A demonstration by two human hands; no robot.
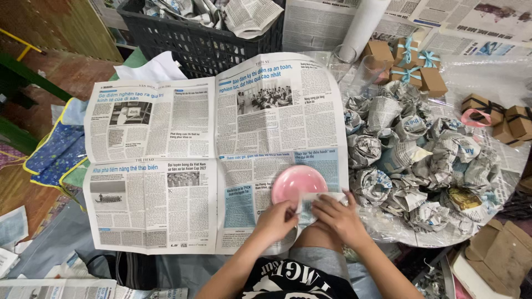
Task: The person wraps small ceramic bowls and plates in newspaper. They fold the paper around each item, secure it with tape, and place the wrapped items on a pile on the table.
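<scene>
1. The left hand (275, 220) rests on the near edge of the newspaper sheet (216, 155), fingers curled and pinching a folded-up corner of the paper just below the pink plate (298, 184).
2. The right hand (337, 217) lies just beside it, fingers pressed flat on the same paper fold, holding it against the plate's near rim.
3. The pink plate is small and round. It sits face-up on the lower right part of the open sheet, touching both hands' paper fold, with most of its face uncovered.
4. The sheet is spread wide and flat; its left half reaches well away from the hands and hangs partly over a blue quilted cloth (55, 149).
5. To the right, a heap of newspaper-wrapped bundles (413, 149) lies on a clear plastic cover (487, 83), close to the plate's side.
6. Farther back stand small brown gift boxes (410, 66) with teal ribbon, two clear glasses (354, 63) and a dark plastic crate (199, 39) stuffed with newspaper.
7. As I see it, the risks are these: the thin paper could tear where the left hand pinches it if pulled hard against the rim; the plate sits near the sheet's edge and over the person's knees, so a sharp tug might slide it off; and a loose fold would leave the rim bare among the crowded bundles.
</scene>
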